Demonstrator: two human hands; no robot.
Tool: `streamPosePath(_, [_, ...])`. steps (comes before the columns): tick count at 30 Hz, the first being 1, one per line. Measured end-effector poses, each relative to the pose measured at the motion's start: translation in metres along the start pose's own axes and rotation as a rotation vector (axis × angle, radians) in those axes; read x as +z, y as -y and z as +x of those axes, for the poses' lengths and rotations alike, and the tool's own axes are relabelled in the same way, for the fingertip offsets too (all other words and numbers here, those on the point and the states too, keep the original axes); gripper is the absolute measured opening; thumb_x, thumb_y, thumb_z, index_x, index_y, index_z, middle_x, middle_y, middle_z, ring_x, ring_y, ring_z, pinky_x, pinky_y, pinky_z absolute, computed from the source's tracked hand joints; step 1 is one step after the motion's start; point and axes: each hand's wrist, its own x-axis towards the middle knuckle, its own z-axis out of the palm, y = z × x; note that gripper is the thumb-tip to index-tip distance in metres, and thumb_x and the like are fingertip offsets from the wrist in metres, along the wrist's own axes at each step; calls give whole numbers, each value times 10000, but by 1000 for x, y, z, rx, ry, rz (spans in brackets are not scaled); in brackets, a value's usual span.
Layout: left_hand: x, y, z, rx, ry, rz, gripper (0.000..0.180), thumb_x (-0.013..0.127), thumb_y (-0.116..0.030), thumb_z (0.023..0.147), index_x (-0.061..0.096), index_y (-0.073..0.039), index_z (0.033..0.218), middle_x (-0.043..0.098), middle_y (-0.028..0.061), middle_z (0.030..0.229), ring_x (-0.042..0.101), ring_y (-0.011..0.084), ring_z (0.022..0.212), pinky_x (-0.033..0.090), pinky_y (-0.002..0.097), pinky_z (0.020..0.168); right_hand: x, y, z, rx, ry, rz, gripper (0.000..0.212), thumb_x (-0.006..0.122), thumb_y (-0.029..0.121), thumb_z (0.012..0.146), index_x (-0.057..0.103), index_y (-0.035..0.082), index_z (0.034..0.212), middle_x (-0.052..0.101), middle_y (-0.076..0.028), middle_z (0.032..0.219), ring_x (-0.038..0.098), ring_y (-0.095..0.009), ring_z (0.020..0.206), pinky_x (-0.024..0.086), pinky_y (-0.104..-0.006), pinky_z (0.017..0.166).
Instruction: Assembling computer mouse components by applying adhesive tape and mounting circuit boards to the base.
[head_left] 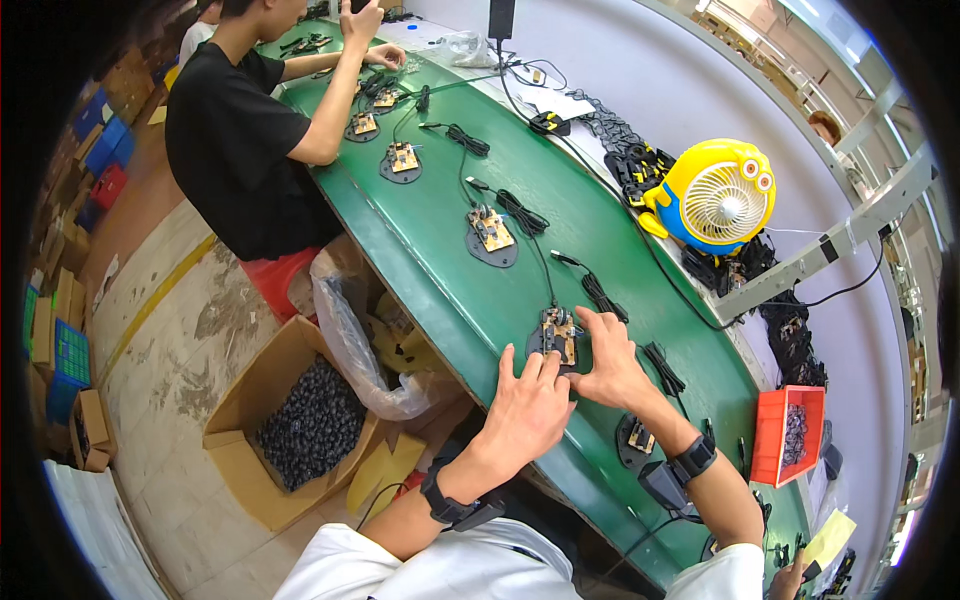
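Note:
In front of me a yellowish circuit board (558,337) sits on a dark rounded base plate, flat on the green bench (440,255). My left hand (527,408) comes to its near left edge, fingers spread and fingertips touching the base and board. Around the board's right side, my right hand (610,362) has its thumb at the near edge and forefinger at the far edge. A thin cord runs from the board to a bundled black cable (600,297) with a plug. Farther up the bench lies a similar board (490,232) with its own bundled cable (522,212).
A yellow-and-blue fan (725,200) stands on the right ledge, above a red bin (788,436). Under my right forearm lies another board (638,437). A cardboard box (245,460) of dark small parts is on the floor. A co-worker (240,130) sits at far left.

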Motion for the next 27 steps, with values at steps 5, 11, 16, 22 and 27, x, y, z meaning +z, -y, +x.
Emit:
streamPosePath(5, [-8, 1, 1, 45, 9, -17, 333, 786, -258, 859, 693, -11, 1060, 612, 189, 1348, 574, 320, 1171, 367, 636, 1111, -31, -22, 11, -37, 61, 203, 770, 821, 217, 746, 531, 71, 1444, 516, -191, 1403, 503, -393, 1331, 448, -494, 1111])
streamPosePath(11, [-12, 7, 19, 66, -123, 1, 556, 802, -295, 851, 593, -52, 1305, 533, 189, 1429, 533, 347, 1232, 424, 587, 1025, -52, -60, 17, -1, -54, 64, 504, 768, 215, 846, 641, 18, 1292, 648, -211, 1265, 638, -380, 1157, 531, -455, 999])
streamPosePath(16, [5, 13, 40, 8, 10, 152, 621, 801, -337, 856, 572, -141, 1399, 455, 211, 1497, 499, 367, 1266, 426, 542, 1021, -46, -72, 22, 19, -114, -104, 445, 763, 249, 847, 671, 3, 1206, 694, -219, 1163, 670, -397, 1092, 543, -460, 953])
streamPosePath(22, [9, 16, 47, 61, 33, 100, 550, 793, -333, 856, 602, -89, 1310, 480, 254, 1462, 521, 399, 1240, 404, 589, 1089, -88, -129, 7, 136, -253, -97, 407, 744, 226, 787, 720, -5, 1122, 747, -215, 927, 722, -400, 913, 579, -464, 858])
streamPosePath(27, [12, 7, 55, 103, 37, 90, 565, 789, -339, 854, 592, -51, 1298, 471, 280, 1484, 514, 424, 1262, 382, 614, 1130, -118, -175, -14, 520, 76, -581, 496, 780, 244, 779, 681, 26, 1213, 715, -246, 1109, 707, -395, 1041, 570, -498, 915])
